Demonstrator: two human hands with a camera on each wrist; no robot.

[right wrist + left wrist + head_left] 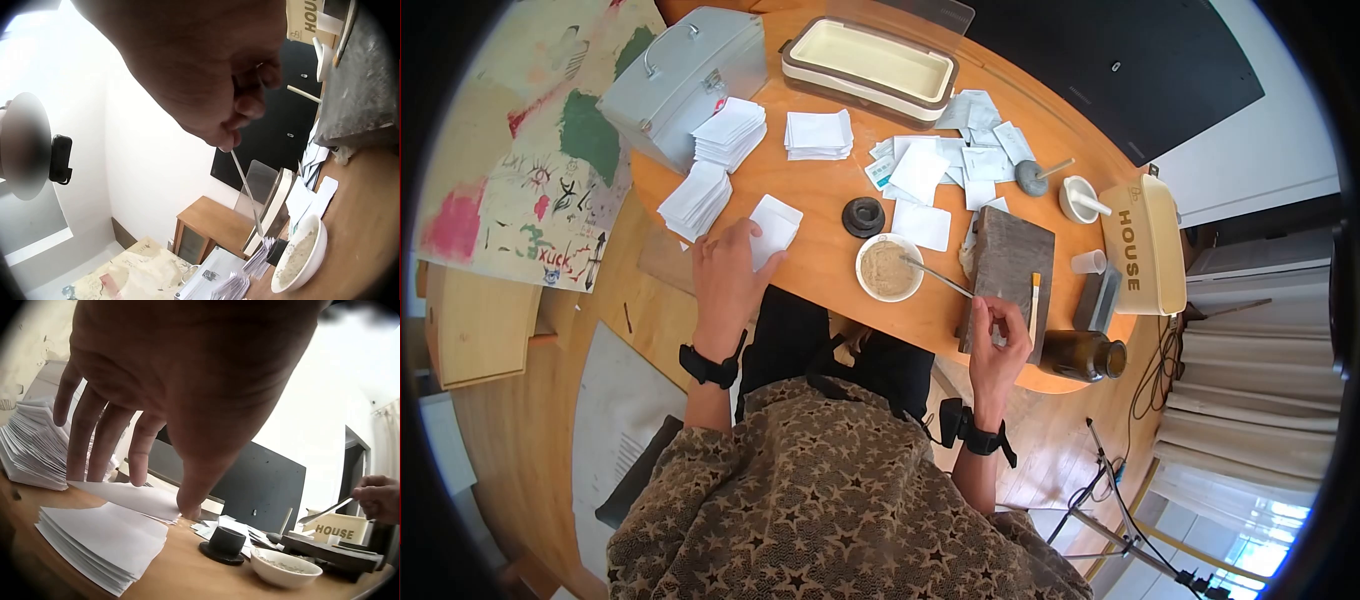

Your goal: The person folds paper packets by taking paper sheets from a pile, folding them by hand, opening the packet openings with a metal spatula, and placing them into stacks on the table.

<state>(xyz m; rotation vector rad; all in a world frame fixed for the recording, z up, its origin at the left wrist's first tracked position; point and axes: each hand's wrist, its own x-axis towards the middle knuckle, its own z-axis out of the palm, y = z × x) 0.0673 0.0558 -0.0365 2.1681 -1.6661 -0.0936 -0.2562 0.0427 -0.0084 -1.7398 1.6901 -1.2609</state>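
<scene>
My left hand (730, 265) holds a white paper packet (134, 499) between its thumb and fingertips. Just beneath it is a small stack of white packets (103, 544). My right hand (998, 340) pinches the handle of a thin metal spatula (940, 276). The spatula's flat tip is over a white bowl (861, 285) of beige powder (887, 268). In the right wrist view, this tip points down towards the bowl, near its rim. Beyond the bowl stands a small black round holder (863, 216).
Stacks of white packets (697, 200) stand beside a metal case (690, 85). Loose packets (920, 172) lie mid-table. To the right are a dark stone slab (1015, 265) with a brush, a brown jar (1080, 356), a mortar (1080, 200) and a HOUSE box (1145, 245).
</scene>
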